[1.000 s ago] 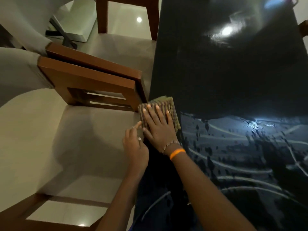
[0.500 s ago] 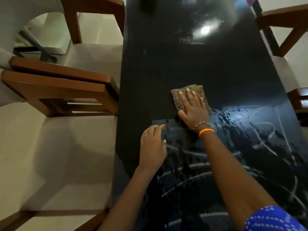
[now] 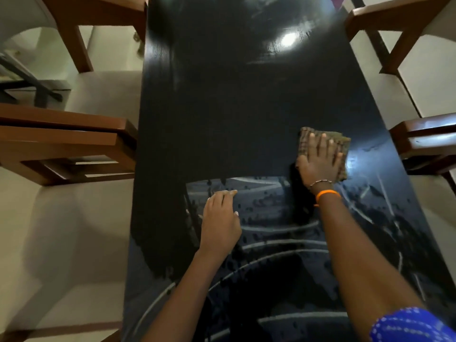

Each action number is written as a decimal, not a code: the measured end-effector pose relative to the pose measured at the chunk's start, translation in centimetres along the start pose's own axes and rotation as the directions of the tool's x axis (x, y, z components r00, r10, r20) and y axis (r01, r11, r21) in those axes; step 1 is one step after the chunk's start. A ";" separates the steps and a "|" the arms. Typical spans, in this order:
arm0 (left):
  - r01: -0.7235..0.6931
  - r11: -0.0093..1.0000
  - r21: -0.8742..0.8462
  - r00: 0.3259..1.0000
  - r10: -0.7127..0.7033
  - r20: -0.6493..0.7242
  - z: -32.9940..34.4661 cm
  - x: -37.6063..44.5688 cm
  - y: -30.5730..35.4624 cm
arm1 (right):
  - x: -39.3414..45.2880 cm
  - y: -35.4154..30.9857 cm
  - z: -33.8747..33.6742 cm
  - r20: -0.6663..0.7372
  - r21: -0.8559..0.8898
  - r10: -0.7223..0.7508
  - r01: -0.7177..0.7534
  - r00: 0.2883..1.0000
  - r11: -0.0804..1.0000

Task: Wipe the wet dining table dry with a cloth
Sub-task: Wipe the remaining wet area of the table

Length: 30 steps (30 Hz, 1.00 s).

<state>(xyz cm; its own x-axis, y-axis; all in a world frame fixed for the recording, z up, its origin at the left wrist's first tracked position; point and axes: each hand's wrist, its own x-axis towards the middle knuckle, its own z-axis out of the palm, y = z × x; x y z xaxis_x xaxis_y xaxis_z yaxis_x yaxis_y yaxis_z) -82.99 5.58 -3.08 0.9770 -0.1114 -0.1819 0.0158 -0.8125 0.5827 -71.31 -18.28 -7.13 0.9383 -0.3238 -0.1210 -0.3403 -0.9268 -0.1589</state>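
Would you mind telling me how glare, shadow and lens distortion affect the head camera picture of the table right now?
Head view: a ceiling-light reflection glares on the far part of the table; the near, wet part shows pale streaks and droplets; a dark shadow lies beside the right hand pressing the cloth; the left hand is sharp; the wide-angle lens bows the table edges and chairs.

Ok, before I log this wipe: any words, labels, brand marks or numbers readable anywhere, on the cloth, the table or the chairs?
None: no text can be read in this view.
Cloth: a checked weave only, no tag showing.
Dining table: water streaks and a lamp's glare, no markings.
Orange wristband by the right hand: plain as far as it shows.
Blue sleeve: white dots, no letters.
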 end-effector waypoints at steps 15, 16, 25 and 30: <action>-0.100 0.985 0.140 0.994 0.094 0.050 8.4 4.0 12.4 | 1.6 8.8 -0.8 0.025 0.016 -0.429 0.429 0.903 0.903; -0.124 0.983 0.134 0.991 0.117 0.064 9.1 4.3 13.4 | 2.3 11.0 -1.2 0.021 0.019 -0.381 0.381 0.924 0.924; -0.153 0.962 0.225 0.981 0.121 0.150 11.9 5.3 16.1 | 9.4 17.1 -2.8 -0.035 0.022 -0.155 0.155 0.987 0.988; -0.149 0.959 0.243 0.980 0.109 0.169 11.8 5.5 16.3 | 13.5 16.2 -3.1 -0.025 0.059 -0.158 0.159 0.987 0.986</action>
<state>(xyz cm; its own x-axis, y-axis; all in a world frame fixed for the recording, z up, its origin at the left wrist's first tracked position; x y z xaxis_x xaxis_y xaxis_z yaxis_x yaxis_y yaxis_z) -79.92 -15.06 -3.94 0.9227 -0.2948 -0.2484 -0.1821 -0.9013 0.3931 -63.94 -38.30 -8.29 0.9815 -0.1783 -0.0696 -0.1898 -0.9537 -0.2333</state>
